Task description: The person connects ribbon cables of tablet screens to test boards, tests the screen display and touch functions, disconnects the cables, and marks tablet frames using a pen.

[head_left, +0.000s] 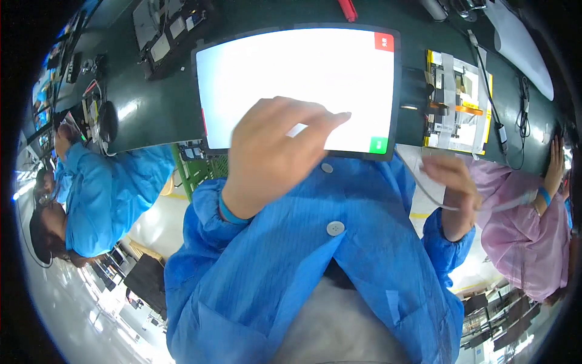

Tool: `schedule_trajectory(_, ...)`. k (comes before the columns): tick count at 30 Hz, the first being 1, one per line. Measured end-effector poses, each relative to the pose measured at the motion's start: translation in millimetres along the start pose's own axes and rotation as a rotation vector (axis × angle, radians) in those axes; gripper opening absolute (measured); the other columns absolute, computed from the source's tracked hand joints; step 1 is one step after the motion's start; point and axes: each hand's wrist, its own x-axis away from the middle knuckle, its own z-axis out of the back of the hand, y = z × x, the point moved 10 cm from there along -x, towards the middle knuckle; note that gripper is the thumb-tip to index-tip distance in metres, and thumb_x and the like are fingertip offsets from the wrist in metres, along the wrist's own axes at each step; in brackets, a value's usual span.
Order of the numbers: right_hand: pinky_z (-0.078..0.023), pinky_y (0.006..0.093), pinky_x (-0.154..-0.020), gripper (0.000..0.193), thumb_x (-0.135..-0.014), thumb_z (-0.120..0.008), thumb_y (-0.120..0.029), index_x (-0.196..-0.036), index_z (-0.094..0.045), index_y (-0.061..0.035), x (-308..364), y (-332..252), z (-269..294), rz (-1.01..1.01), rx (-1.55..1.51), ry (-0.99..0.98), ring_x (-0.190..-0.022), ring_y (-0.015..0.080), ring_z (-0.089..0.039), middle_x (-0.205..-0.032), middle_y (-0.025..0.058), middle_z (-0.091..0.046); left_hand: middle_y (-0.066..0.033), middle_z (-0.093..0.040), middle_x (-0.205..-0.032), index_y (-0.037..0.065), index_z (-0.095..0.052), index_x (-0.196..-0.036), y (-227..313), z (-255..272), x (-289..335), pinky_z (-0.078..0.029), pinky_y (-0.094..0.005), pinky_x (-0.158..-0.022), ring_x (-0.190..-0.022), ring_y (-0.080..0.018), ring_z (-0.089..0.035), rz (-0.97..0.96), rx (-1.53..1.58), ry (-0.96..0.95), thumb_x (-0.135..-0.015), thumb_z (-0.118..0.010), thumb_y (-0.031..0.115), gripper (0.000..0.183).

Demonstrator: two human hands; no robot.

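The left hand (276, 148), loosely curled, grip unclear, is over a flat rectangular screen (351, 73) at the near edge of the dark green surface (157, 103). The screen glows white within a thin black frame, red at its upper right corner, green below; the blurred right hand (453, 189) is half-curled by a pale cord (431, 198), its grip untellable.

Cable (502, 132) on table (157, 103), right of screen (291, 73)
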Motion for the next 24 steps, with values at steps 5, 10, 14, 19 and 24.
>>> schedule_trajectory(5, -0.036, 0.0400, -0.098, 0.053, -0.096, -0.029, -0.033, -0.119, -0.055, 0.0067, -40.7, -0.9, -25.0, 0.006, 0.239, -0.134, -0.110, 0.0341, -0.052, -0.117, 0.0232, -0.055, 0.0013, -0.057, -0.090, 0.013, -0.067, -0.105, 46.4, -29.6, -2.6, -0.045, -0.0274, -0.063, -0.075, -0.0126, -0.056, -0.205, 0.049, -0.068, -0.073, -0.064, 0.015, 0.032)
schedule_trajectory(10, -0.036, 0.0403, -0.100, 0.053, -0.098, -0.027, -0.033, -0.123, -0.051, 0.0069, -23.9, 15.1, -15.8, -0.093, 0.082, 0.048, -0.115, 0.0319, -0.049, -0.124, 0.0225, -0.052, -0.0093, -0.054, -0.084, 0.005, -0.060, -0.075, 78.9, -46.4, -7.9, -0.044, -0.0319, -0.083, -0.085, -0.0204, -0.055, -0.337, 0.043, 0.005, -0.075, -0.055, 0.010, 0.007)
schedule_trajectory(14, -0.037, 0.0380, -0.100, 0.057, -0.098, -0.024, -0.038, -0.126, -0.050, 0.0044, -33.7, 28.2, -19.3, -0.004, 0.311, -0.212, -0.115, 0.0309, -0.049, -0.129, 0.0178, -0.050, -0.0080, -0.054, -0.085, 0.002, -0.060, -0.074, 95.4, -59.6, -6.3, -0.041, -0.0339, -0.088, -0.082, -0.0203, -0.053, -0.509, 0.065, 0.084, -0.081, -0.053, 0.009, 0.013)
schedule_trajectory(19, -0.036, 0.0378, -0.102, 0.053, -0.099, -0.028, -0.036, -0.130, -0.046, 0.0026, -32.6, 42.9, -5.0, -0.224, 0.045, -0.015, -0.119, 0.0288, -0.047, -0.129, 0.0168, -0.049, -0.0064, -0.051, -0.080, 0.004, -0.059, -0.072, 107.3, -50.8, -1.9, -0.042, -0.0335, -0.083, -0.080, -0.0186, -0.052, -0.613, -0.007, 0.104, -0.083, -0.053, 0.011, 0.014)
schedule_trajectory(24, -0.044, 0.0319, -0.083, 0.023, -0.092, -0.047, -0.011, -0.107, -0.056, 0.0051, -36.1, 14.7, 13.5, -0.086, 0.105, 0.216, -0.092, 0.0202, -0.057, -0.103, 0.0136, -0.062, -0.0041, -0.045, -0.072, 0.009, -0.050, -0.066, 95.9, -47.9, 0.4, -0.043, -0.0286, -0.069, -0.069, -0.0159, -0.049, -0.505, -0.009, 0.065, -0.071, -0.054, 0.013, 0.008)
